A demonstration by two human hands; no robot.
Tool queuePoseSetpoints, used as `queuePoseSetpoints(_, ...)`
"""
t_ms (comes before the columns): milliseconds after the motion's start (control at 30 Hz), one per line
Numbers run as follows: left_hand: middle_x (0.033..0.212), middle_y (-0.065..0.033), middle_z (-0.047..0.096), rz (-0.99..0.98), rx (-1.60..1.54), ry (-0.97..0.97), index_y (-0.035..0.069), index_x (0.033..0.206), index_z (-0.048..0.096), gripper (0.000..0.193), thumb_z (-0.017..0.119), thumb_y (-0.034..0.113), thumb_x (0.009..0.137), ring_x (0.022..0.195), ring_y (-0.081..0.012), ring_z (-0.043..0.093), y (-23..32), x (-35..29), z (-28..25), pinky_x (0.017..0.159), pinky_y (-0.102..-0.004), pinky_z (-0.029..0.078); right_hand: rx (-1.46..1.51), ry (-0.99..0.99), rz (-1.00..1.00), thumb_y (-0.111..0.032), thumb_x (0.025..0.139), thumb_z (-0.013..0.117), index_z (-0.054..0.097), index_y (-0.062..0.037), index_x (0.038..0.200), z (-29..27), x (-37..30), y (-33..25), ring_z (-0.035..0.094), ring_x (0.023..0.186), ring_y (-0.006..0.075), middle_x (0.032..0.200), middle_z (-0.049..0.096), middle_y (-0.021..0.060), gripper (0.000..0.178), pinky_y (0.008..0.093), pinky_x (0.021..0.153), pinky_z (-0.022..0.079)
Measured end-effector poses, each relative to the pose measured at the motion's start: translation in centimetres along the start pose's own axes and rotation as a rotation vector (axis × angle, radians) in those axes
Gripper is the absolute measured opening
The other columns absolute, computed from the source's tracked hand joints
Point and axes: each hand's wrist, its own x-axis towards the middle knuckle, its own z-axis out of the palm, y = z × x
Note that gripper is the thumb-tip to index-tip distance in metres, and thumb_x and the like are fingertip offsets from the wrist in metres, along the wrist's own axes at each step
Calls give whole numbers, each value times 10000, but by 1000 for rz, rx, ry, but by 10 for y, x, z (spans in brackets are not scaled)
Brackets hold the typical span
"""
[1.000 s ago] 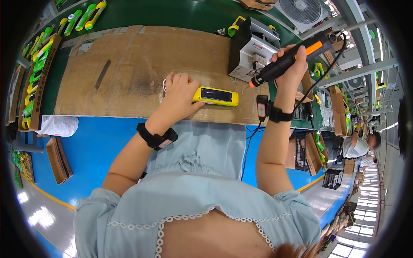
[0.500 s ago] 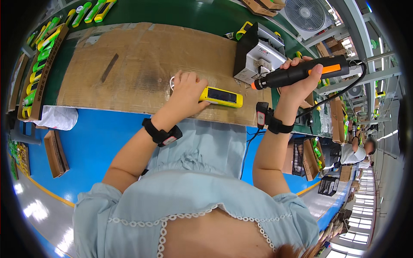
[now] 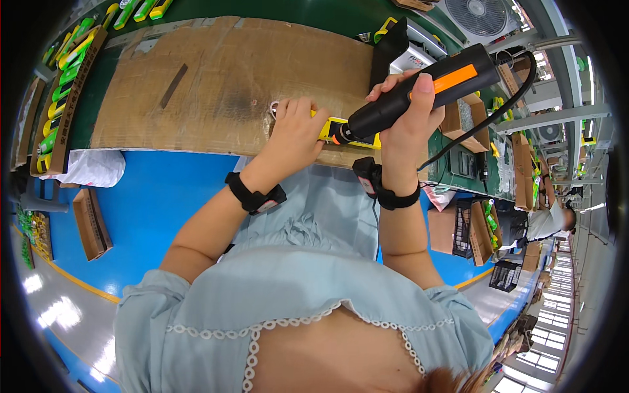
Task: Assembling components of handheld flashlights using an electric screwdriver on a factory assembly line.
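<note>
My left hand (image 3: 298,128) is closed over the left end of a yellow case with a dark panel (image 3: 375,141), which lies on the cardboard sheet (image 3: 216,92) near its front edge. A white ring (image 3: 274,109) pokes out beyond those fingers. In my right hand (image 3: 413,118) is a black electric screwdriver (image 3: 452,78) with an orange stripe and a cable at its rear. The tool slants down to the left, its orange tip over the case's front edge; whether it touches cannot be told. Screwdriver and right hand cover part of the case.
A long carton of green and yellow cases (image 3: 59,118) stands at the left. Behind the screwdriver is a black and white machine (image 3: 413,56). An open carton (image 3: 468,121) sits on the bench's right. Black crates (image 3: 462,226) are below; a person (image 3: 550,219) is farther right.
My right hand has brought the screwdriver left and down, its tip now over the yellow case. My left hand has kept its hold. The view has shifted slightly.
</note>
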Motion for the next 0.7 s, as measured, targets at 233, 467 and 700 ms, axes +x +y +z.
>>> queuePoseSetpoints(233,1007,-130,485,13,27,14,82,1066,572,427,661,86,649,987,-307,468,-2,-1,3,906,-425,321,90,34,-24,-214,907,571,503,-6,877,3,-2,6,576,538,152,649,575,73,221,255,497,447)
queuePoseSetpoints(467,999,-123,486,4,47,3,88,1064,574,434,673,101,641,981,-299,469,1,-2,4,904,-424,325,61,97,-36,-252,908,579,502,-12,832,0,-3,11,573,529,142,642,577,64,263,246,481,437)
queuePoseSetpoints(700,1002,-124,491,10,53,8,89,1070,573,440,676,102,642,993,-294,467,-1,0,3,914,-427,324,53,95,-4,-251,904,584,503,-20,826,3,-2,8,573,530,138,630,574,63,257,245,485,438)
